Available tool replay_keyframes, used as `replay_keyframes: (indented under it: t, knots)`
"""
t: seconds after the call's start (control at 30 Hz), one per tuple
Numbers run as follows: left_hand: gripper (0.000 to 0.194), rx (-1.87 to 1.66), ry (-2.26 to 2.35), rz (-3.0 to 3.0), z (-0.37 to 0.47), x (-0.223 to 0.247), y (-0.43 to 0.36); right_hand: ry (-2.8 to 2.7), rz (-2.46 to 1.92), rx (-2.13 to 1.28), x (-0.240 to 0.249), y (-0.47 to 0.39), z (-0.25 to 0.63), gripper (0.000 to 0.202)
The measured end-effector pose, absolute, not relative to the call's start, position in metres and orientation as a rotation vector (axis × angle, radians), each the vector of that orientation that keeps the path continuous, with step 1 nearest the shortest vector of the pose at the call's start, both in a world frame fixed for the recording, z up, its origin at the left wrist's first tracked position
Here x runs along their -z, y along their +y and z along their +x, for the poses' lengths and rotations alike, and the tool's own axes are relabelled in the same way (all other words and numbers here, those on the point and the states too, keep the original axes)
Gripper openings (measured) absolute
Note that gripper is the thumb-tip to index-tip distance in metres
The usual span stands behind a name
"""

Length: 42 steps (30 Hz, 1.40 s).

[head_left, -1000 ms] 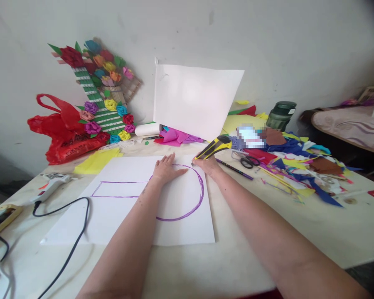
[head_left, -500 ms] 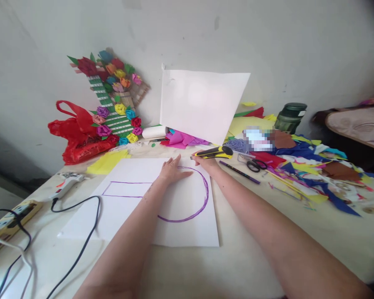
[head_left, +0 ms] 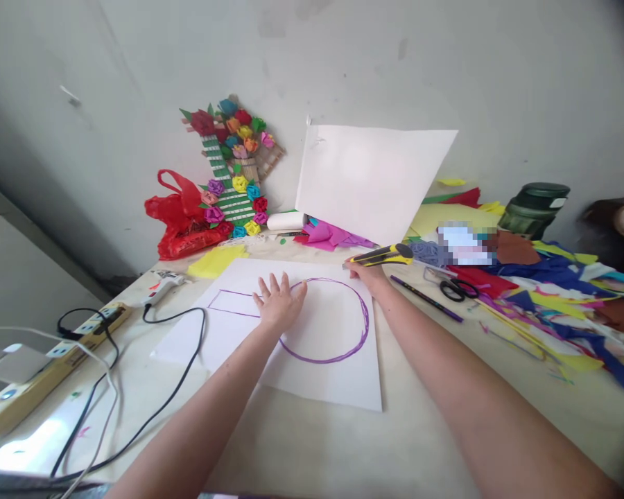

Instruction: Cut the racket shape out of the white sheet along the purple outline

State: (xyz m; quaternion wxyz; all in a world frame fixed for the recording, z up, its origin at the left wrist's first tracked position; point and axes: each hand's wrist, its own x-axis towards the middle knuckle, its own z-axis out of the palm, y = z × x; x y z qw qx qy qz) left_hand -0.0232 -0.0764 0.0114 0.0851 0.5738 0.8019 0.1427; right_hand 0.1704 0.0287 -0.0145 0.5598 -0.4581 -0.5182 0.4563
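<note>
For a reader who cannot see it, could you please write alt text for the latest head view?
A left hand is spread over a white sheet with purple outlines, while the right hand holds a utility knife near the sheet's far edge. Beyond are paper flowers and a white panel; scissors and scraps lie to the right.

The left forearm (head_left: pixel 213 398) and right forearm (head_left: pixel 450 367) look bare to me, both tapering. The left hand (head_left: pixel 281 305) and right hand (head_left: pixel 368 275) are bare too.
</note>
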Motion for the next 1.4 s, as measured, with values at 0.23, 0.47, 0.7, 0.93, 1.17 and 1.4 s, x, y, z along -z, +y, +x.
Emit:
replay_keyframes:
  t: [0.23, 0.47, 0.7, 0.93, 1.17, 1.4]
  knots:
    - [0.077, -0.295, 2.522, 1.717, -0.049, -0.003, -0.106, -1.188, -1.093, -1.065, 0.015, 0.028, 0.170, 0.017]
    - [0.072, -0.271, 2.381, 1.933, -0.037, -0.007, -0.142, -1.147, -1.067, -1.077, 0.018, 0.032, 0.170, 0.016]
    - [0.068, -0.207, 2.430, 2.032, -0.038, 0.006, -0.173, -1.168, -1.115, -1.040, 0.016, 0.029, 0.171, 0.016]
    - [0.062, -0.350, 2.442, 2.047, -0.061, 0.008, -0.145, -1.183, -1.177, -0.995, 0.019, 0.030, 0.168, 0.012]
    - [0.060, -0.338, 2.429, 2.081, -0.086, 0.002, -0.116, -1.215, -1.347, -0.851, 0.029, 0.034, 0.168, 0.010]
    - [0.064, -0.562, 2.631, 1.601, -0.088, 0.001, -0.110, -1.294, -1.416, -0.789, 0.013, 0.034, 0.169, 0.006]
